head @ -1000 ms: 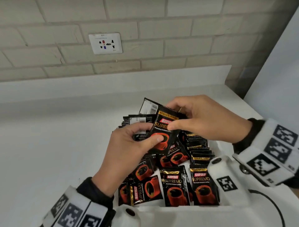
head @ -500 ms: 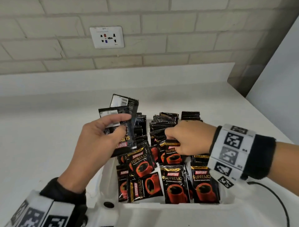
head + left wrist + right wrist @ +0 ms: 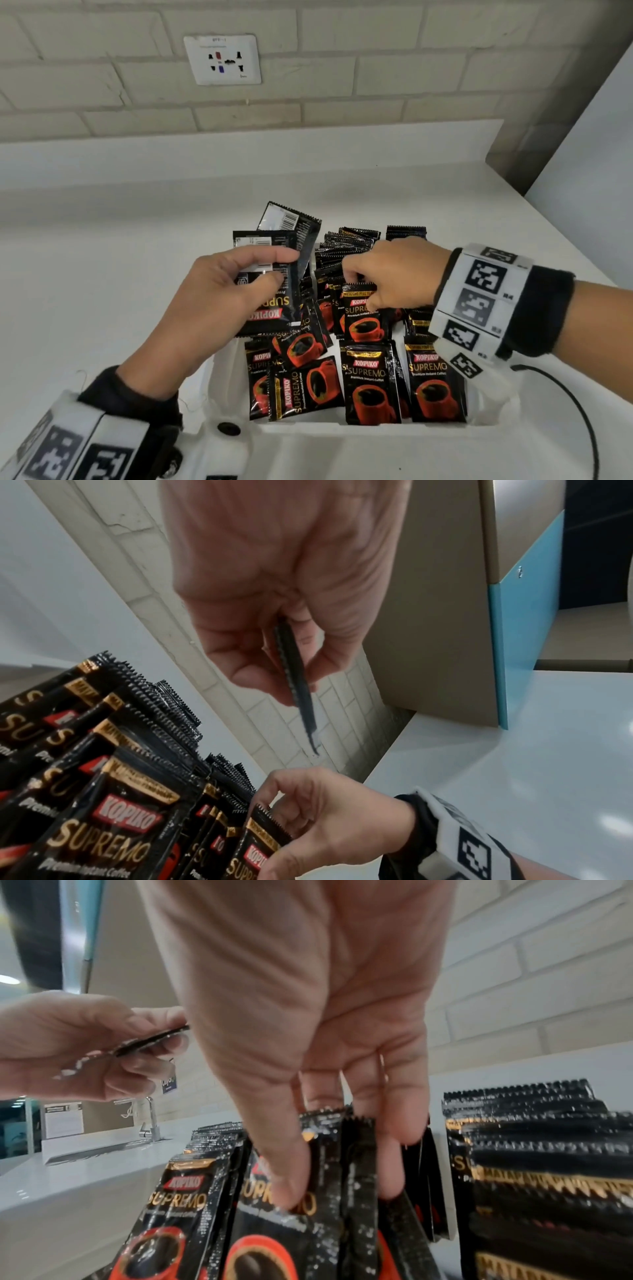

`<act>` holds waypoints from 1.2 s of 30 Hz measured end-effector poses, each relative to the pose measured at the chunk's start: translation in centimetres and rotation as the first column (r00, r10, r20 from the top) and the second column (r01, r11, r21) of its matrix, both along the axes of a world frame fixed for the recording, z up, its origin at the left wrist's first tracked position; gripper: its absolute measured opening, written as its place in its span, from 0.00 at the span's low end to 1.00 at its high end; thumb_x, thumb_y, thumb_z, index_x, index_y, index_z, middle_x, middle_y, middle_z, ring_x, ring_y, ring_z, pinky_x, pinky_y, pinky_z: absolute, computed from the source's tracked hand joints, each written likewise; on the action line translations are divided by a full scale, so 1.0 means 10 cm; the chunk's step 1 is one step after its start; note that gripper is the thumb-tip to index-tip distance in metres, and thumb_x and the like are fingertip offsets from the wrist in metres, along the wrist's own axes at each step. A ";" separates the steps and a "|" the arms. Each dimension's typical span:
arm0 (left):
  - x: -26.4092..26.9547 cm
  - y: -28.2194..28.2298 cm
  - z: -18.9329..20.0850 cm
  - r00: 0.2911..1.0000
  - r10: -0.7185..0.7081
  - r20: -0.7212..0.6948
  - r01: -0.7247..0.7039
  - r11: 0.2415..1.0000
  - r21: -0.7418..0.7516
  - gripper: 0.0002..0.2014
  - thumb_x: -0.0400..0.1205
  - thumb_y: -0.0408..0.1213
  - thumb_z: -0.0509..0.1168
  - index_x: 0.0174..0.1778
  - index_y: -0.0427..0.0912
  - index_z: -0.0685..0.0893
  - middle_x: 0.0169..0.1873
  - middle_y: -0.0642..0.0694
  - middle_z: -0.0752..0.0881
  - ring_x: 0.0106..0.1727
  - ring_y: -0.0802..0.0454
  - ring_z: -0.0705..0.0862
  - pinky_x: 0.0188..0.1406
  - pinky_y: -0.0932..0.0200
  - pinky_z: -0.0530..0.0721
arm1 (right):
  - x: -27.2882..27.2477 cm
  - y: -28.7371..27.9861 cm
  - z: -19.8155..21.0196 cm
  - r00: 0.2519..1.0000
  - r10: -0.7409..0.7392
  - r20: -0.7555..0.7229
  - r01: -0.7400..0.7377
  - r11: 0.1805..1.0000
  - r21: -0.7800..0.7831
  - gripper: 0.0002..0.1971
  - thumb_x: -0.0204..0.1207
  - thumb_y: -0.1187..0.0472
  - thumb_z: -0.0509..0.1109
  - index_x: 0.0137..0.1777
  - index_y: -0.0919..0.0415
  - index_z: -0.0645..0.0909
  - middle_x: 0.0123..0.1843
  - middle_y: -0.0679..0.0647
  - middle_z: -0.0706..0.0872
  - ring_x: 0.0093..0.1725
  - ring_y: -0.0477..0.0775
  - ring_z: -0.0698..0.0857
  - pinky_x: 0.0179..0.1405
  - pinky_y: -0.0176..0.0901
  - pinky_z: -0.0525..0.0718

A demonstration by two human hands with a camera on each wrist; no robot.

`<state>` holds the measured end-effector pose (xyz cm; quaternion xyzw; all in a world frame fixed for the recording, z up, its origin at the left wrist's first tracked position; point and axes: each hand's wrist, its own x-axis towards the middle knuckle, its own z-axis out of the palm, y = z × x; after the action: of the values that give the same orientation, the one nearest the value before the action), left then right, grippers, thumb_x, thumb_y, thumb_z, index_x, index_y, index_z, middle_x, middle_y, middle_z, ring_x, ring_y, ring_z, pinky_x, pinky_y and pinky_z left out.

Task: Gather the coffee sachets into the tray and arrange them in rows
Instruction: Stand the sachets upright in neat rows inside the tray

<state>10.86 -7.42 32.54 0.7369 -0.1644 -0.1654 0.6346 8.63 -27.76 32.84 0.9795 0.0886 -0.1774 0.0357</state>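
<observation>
From above, the left hand (image 3: 219,301) pinches two sachets (image 3: 274,274) beside the white tray (image 3: 308,445) on the bench (image 3: 85,274) — its wrist view shows them only edge-on. The right hand (image 3: 394,274) reaches into the tray; its wrist view shows thumb and fingers gripping an upright sachet (image 3: 329,1164) mid-row. Rows of coffee sachets (image 3: 370,377) stand packed inside, some askew at the left.

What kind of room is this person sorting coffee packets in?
Probably an office pantry or kitchenette: a white counter against a painted brick wall with a socket, and a sink tap further along the counter.
</observation>
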 end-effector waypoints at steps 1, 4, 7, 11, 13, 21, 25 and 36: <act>0.00 0.00 -0.01 1.000 -0.018 0.001 0.018 1.000 0.007 0.19 0.78 0.26 0.67 0.34 0.58 0.91 0.36 0.54 0.91 0.31 0.57 0.89 0.27 0.67 0.84 | 0.00 -0.01 0.00 1.000 0.003 0.021 -0.003 1.000 0.005 0.22 0.73 0.49 0.71 0.65 0.48 0.70 0.49 0.47 0.79 0.46 0.50 0.79 0.41 0.42 0.75; 0.01 0.00 -0.05 0.998 -0.064 0.021 0.063 0.997 0.040 0.21 0.77 0.26 0.67 0.38 0.63 0.90 0.39 0.54 0.92 0.35 0.56 0.90 0.34 0.65 0.86 | -0.03 -0.06 0.04 0.998 -0.008 0.065 0.007 1.000 0.018 0.24 0.70 0.45 0.72 0.64 0.46 0.70 0.44 0.42 0.77 0.48 0.49 0.80 0.37 0.40 0.73; 0.00 -0.03 -0.07 0.996 -0.083 0.015 0.083 0.997 -0.007 0.26 0.76 0.22 0.67 0.51 0.66 0.84 0.47 0.55 0.91 0.42 0.56 0.90 0.39 0.65 0.87 | -0.09 -0.13 0.13 0.994 -0.020 0.104 0.015 0.999 0.049 0.24 0.70 0.43 0.71 0.64 0.44 0.70 0.45 0.40 0.76 0.46 0.46 0.77 0.31 0.36 0.68; -0.01 -0.08 -0.13 0.999 -0.054 -0.004 0.053 0.994 -0.094 0.40 0.73 0.20 0.68 0.67 0.69 0.67 0.52 0.53 0.90 0.50 0.59 0.89 0.40 0.71 0.85 | -0.21 -0.19 0.27 0.978 -0.106 0.182 0.074 0.982 0.173 0.18 0.73 0.41 0.67 0.61 0.40 0.72 0.49 0.38 0.82 0.43 0.42 0.78 0.37 0.39 0.72; -0.03 -0.12 -0.16 1.000 -0.014 0.009 0.015 0.994 -0.113 0.45 0.71 0.21 0.70 0.71 0.70 0.60 0.54 0.59 0.89 0.54 0.59 0.87 0.41 0.74 0.83 | -0.27 -0.19 0.32 0.958 -0.200 0.208 0.132 0.945 0.301 0.13 0.73 0.41 0.66 0.56 0.39 0.75 0.45 0.37 0.84 0.40 0.37 0.79 0.38 0.38 0.74; -0.18 -0.34 -0.16 0.997 0.061 0.037 -0.055 0.988 -0.147 0.35 0.52 0.43 0.76 0.58 0.55 0.79 0.44 0.60 0.91 0.45 0.62 0.89 0.42 0.67 0.86 | -0.43 0.08 0.25 0.899 -0.401 -0.175 0.339 0.384 0.859 0.18 0.58 0.45 0.75 0.43 0.54 0.80 0.34 0.47 0.86 0.27 0.40 0.83 0.24 0.33 0.82; -0.25 -0.37 -0.17 1.000 0.008 -0.020 -0.011 0.987 -0.163 0.20 0.60 0.48 0.71 0.48 0.53 0.85 0.41 0.56 0.92 0.40 0.58 0.90 0.33 0.66 0.86 | -0.45 0.09 0.19 0.859 -0.393 -0.328 0.374 0.042 0.927 0.15 0.55 0.53 0.73 0.36 0.62 0.77 0.31 0.54 0.83 0.24 0.44 0.79 0.17 0.31 0.78; -0.18 -0.28 -0.12 0.986 -0.079 -0.148 0.044 0.973 -0.225 0.19 0.73 0.48 0.60 0.51 0.40 0.84 0.39 0.44 0.91 0.36 0.51 0.89 0.27 0.64 0.87 | -0.47 -0.02 0.27 0.806 -0.500 -0.317 0.192 -0.286 0.939 0.14 0.56 0.60 0.72 0.42 0.61 0.78 0.34 0.58 0.87 0.23 0.47 0.79 0.14 0.31 0.76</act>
<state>9.01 -10.25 31.30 0.6411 -0.1545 -0.2229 0.7180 3.93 -27.95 35.52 0.6475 -0.1072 0.0524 -0.7527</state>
